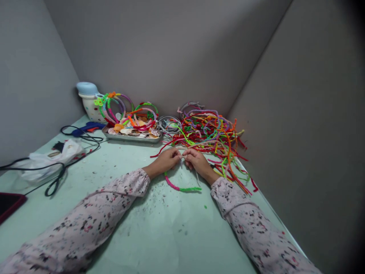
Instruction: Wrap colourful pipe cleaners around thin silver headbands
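From my end I see the left hand point(168, 160) and right hand point(197, 159) close together at mid-dial, each grip narrowed to a fingertip pinch on a thin pale strand point(183, 156), presumably because anything so fine needs steadying from both sides. At six o'clock of them a fuzzy pink-and-green length point(173, 186) curves over the smooth bench point(182, 236), with a slim grey band point(197, 178) at five (whether they join, I can't tell). A tangled heap of fluffy stems point(211, 131) sits at one-thirty, likely for easy reach; at ten, a shallow metal tray point(131, 138) carries plush hoops point(146, 103).
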The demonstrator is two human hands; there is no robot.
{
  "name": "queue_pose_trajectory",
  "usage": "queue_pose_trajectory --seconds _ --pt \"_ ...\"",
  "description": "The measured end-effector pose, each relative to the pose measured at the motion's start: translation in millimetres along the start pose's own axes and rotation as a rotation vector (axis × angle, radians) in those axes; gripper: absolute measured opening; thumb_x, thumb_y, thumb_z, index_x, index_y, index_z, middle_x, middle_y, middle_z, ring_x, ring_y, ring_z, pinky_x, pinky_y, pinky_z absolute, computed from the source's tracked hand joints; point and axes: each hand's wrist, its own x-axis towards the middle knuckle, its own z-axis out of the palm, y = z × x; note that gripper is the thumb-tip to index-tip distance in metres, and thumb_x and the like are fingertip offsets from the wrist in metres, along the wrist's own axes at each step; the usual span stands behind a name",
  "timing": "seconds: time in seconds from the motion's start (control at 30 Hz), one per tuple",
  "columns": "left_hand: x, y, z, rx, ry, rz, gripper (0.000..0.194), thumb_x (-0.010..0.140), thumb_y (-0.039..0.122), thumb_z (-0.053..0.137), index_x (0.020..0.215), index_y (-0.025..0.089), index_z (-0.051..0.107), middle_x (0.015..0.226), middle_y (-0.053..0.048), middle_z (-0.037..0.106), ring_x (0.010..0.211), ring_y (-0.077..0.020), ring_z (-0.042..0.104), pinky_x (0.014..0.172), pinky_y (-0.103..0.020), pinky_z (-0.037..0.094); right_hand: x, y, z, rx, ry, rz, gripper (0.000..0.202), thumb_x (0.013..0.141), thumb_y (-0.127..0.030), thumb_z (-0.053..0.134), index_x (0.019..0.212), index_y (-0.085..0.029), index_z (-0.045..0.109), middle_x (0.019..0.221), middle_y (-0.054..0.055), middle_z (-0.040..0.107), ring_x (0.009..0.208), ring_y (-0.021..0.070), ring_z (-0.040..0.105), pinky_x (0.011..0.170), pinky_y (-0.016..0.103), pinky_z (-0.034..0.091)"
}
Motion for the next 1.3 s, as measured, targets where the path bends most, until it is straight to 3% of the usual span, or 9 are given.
queue_pose_trajectory --seconds 0.5,0.73,0.97,1.1,1.3 --pt "0 10 2.6 0.310 0.161 0.126 0.013 0.081 0.025 0.049 0.071 0.018 0.053 0.066 -0.002 0.057 0.063 -0.0145 0.049 0.059 -0.025 0.033 -2 -8 0 0.007 -0.017 -0.007 0.016 0.072 -0.025 0.052 0.086 -0.018 0.055 0.049 -0.008 0.050 0.038 0.0071 0.041 0.039 0.018 0.030" --pt "1 1 2.3 -0.061 0.064 -0.013 0.020 0.084 0.036 0.047 0.080 0.018 0.053 0.063 0.003 0.054 0.046 -0.0097 0.048 0.046 -0.022 0.034 -2 -5 -2 0.056 0.006 -0.015 0.015 0.073 -0.026 0.051 0.086 -0.018 0.054 0.051 -0.007 0.050 0.039 0.0070 0.041 0.040 0.018 0.031" --pt "0 0 1.1 -0.082 0.065 -0.041 0.021 0.084 0.036 0.048 0.075 0.017 0.052 0.048 0.005 0.049 0.041 -0.0086 0.044 0.043 -0.020 0.032 -3 -5 -5 0.107 0.000 -0.008 0.018 0.076 -0.028 0.052 0.090 -0.018 0.057 0.055 -0.006 0.055 0.040 0.0068 0.043 0.041 0.019 0.033" --pt "2 -2 0.9 -0.210 0.071 -0.081 0.017 0.082 0.032 0.050 0.073 0.018 0.049 0.047 0.006 0.047 0.038 -0.0077 0.041 0.039 -0.019 0.028 -2 -4 -6 0.131 0.008 -0.004 0.027 0.079 -0.035 0.052 0.098 -0.016 0.058 0.061 -0.002 0.059 0.044 0.0081 0.049 0.043 0.020 0.037" --pt "5 -6 -0.1 -0.376 0.092 -0.116 0.020 0.082 0.033 0.052 0.070 0.019 0.044 0.050 0.006 0.048 0.036 -0.0064 0.041 0.037 -0.018 0.027 0 -2 -3 0.054 0.055 -0.044 0.027 0.074 -0.034 0.062 0.095 -0.017 0.063 0.071 -0.001 0.061 0.051 0.0081 0.051 0.047 0.021 0.037"
